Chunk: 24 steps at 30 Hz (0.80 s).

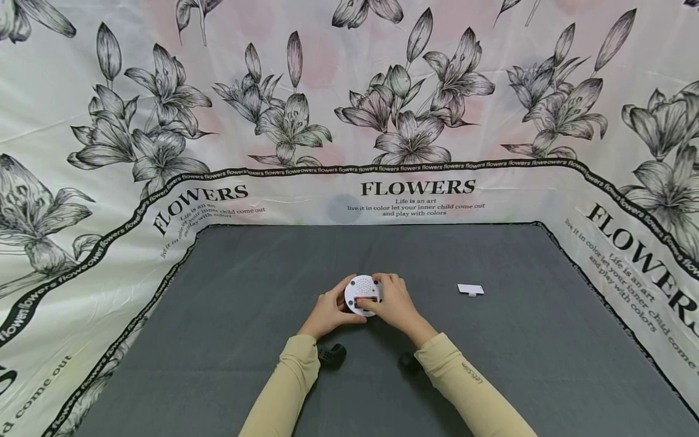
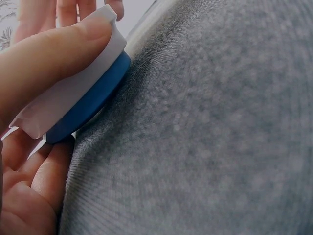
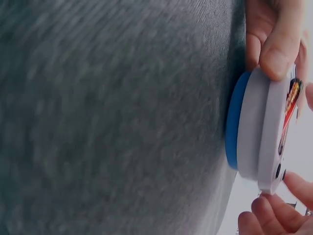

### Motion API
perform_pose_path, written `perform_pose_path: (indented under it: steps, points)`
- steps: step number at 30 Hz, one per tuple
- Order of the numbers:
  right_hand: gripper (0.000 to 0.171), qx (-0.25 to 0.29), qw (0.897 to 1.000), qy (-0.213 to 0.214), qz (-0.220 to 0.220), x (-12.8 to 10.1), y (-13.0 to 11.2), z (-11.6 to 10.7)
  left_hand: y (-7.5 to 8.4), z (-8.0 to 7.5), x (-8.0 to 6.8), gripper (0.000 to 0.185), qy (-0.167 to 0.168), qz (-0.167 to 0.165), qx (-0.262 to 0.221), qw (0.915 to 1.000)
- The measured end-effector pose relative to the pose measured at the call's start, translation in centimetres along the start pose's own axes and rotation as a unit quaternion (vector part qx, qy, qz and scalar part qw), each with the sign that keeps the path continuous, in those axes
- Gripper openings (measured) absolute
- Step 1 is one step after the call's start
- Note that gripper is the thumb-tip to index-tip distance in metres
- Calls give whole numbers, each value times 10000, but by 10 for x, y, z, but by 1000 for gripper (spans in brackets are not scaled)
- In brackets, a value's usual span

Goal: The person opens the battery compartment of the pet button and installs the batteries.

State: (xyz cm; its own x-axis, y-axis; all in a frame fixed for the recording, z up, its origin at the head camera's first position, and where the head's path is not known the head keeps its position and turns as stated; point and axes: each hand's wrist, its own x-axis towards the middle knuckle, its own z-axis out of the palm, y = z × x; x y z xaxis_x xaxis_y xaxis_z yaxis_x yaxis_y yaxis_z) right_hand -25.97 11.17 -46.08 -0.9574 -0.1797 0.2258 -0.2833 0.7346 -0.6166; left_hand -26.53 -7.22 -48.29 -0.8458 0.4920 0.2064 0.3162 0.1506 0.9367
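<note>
A round white device [image 1: 363, 287] with a blue bottom rim [image 2: 90, 100] lies blue side down on the grey cloth. Speaker holes and small dark feet mark its upturned face. Its battery compartment is uncovered, with a red-and-gold battery [image 3: 292, 100] inside. My left hand [image 1: 326, 311] grips the device from the left, thumb along the near edge. From the right, my right hand [image 1: 397, 304] holds it, fingers at the far right rim and thumb over the compartment. A small white battery cover [image 1: 471, 290] with a tab lies on the cloth to the right.
Grey cloth [image 1: 246, 291] covers the work surface. A white flower-printed sheet [image 1: 306, 197] borders it at the back and sides. Black wrist-worn gear [image 1: 332, 356] sits below the left wrist, and another dark piece [image 1: 408, 362] below the right.
</note>
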Motion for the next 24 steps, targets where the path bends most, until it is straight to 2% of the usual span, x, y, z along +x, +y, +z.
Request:
perform_pose_path:
  steps: [7, 24]
  points:
    - [70, 48, 9989, -57, 459, 4, -3, 5, 0, 0, 0, 88, 20, -17, 49, 10000]
    - [71, 284, 9963, 36, 813, 9, -11, 12, -2, 0, -1, 91, 16, 36, -43, 10000]
